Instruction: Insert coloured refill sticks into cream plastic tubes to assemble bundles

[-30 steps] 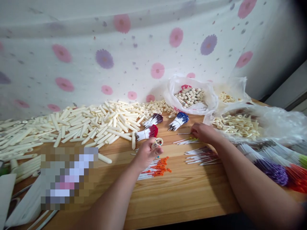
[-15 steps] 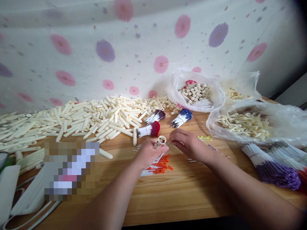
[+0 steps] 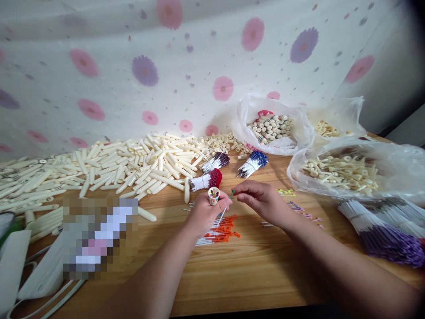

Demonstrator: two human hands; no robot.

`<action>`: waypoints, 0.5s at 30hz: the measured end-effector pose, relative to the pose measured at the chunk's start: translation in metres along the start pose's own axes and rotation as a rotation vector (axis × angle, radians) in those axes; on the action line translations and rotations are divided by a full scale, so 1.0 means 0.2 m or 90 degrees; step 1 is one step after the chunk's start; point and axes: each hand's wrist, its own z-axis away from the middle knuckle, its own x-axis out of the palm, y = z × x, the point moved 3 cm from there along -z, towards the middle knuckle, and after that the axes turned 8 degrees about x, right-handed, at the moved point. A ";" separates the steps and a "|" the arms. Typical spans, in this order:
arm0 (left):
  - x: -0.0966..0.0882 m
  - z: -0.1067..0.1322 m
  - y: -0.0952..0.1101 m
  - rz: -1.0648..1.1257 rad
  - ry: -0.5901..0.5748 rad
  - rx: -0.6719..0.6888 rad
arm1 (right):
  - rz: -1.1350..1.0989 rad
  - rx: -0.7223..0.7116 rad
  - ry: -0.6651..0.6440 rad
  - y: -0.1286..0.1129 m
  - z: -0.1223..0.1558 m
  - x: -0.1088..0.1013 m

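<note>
My left hand (image 3: 207, 212) is closed around a cream pen barrel (image 3: 213, 200), its open end up, with several coloured tips visible inside. Beside it, a thin white pen refill with a green end (image 3: 231, 194) slants past the left thumb. The fingertips of my right hand (image 3: 257, 199) are brought together at that green end. Below my left hand, orange-ended refills (image 3: 226, 232) lie in small rows on the table. To the right of my right hand are yellow-ended refills (image 3: 286, 192), purple-ended refills (image 3: 295, 206) and pink-ended refills (image 3: 312, 217), partly hidden by the forearm.
A large heap of cream barrels (image 3: 133, 164) covers the back left. Banded refill bundles, red (image 3: 214, 178) and blue (image 3: 255, 161), lie ahead. Plastic bags (image 3: 300, 175) of cream parts stand back right, with purple-ended bundles (image 3: 392, 243) in front. A white cable (image 3: 63, 303) curls at the left.
The barrel in my left hand has shifted slightly left and tilted more upright. The green end of the refill now shows at my right fingertips. The view has shifted slightly.
</note>
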 end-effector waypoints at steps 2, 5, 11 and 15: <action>0.00 0.00 0.00 -0.004 0.002 -0.001 | -0.062 0.065 0.026 0.01 0.00 0.01; 0.01 0.00 0.00 -0.025 -0.001 0.016 | -0.110 0.122 0.039 0.00 0.00 0.05; -0.01 0.00 0.03 -0.082 0.028 0.079 | -0.009 0.038 0.129 -0.10 0.04 -0.02; -0.04 -0.01 0.03 -0.135 0.105 0.095 | -0.117 -0.072 0.313 -0.21 0.14 -0.17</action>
